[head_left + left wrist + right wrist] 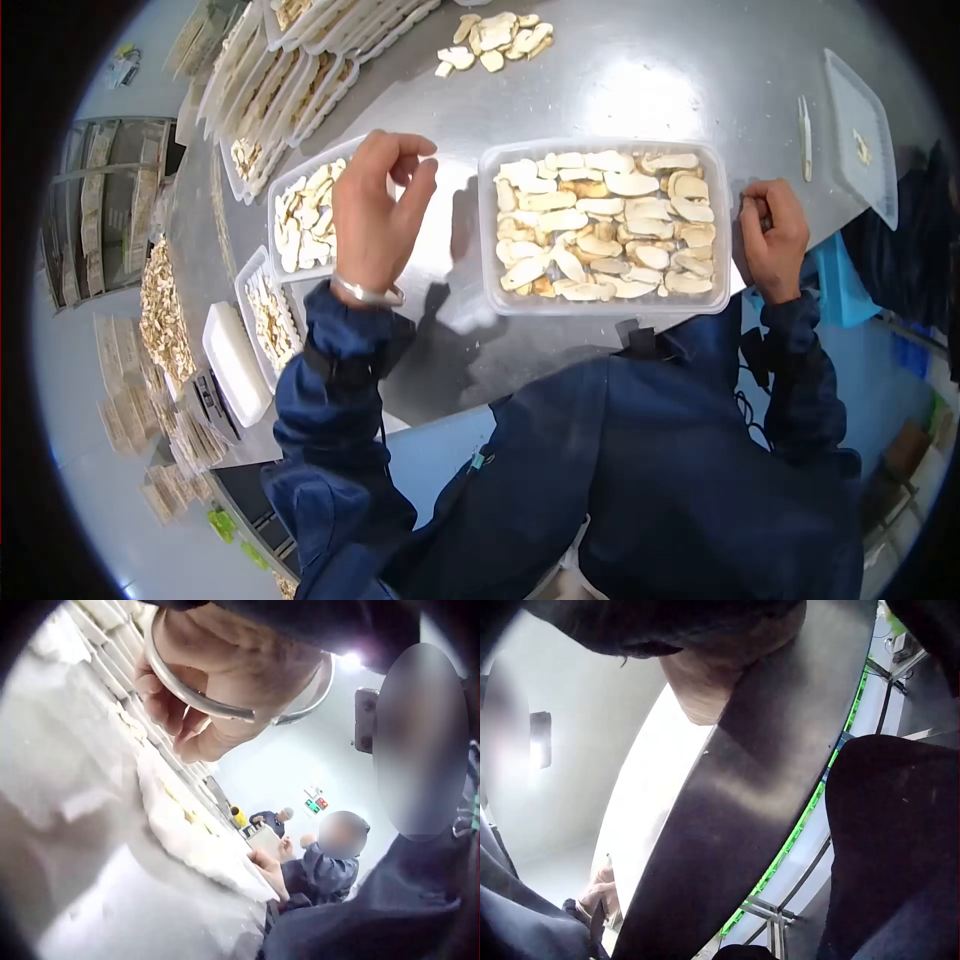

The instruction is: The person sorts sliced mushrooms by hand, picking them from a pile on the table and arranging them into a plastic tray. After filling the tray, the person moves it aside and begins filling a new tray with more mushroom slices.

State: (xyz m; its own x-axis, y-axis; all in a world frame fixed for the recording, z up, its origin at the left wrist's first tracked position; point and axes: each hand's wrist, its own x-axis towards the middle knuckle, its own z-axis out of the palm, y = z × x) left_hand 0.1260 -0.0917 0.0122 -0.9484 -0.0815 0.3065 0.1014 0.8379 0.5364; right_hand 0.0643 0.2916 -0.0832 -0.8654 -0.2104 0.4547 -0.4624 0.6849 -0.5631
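A clear plastic tray (487,230) holds rows of pale, browned slices (600,206) laid close together. My left hand (385,215), with a metal bangle (366,291) at the wrist, is between this tray and a smaller tray of slices (305,220). Its thumb and fingers curve with a gap between them, and nothing shows in its grasp. In the left wrist view, the same hand (225,682) has bent fingers. Just right of the large tray, my right hand (775,238) lies by the table edge, fingers loosely curled, with nothing visible in them; the right wrist view shows part of it (709,682).
Loose slices (500,38) lie at the back of the metal table (590,100). Stacked trays (270,95) stand back left, another filled tray (268,318) and a white block (236,363) nearer. At right are a slim white tool (805,138) and a shallow tray (865,140). Other people sit beyond.
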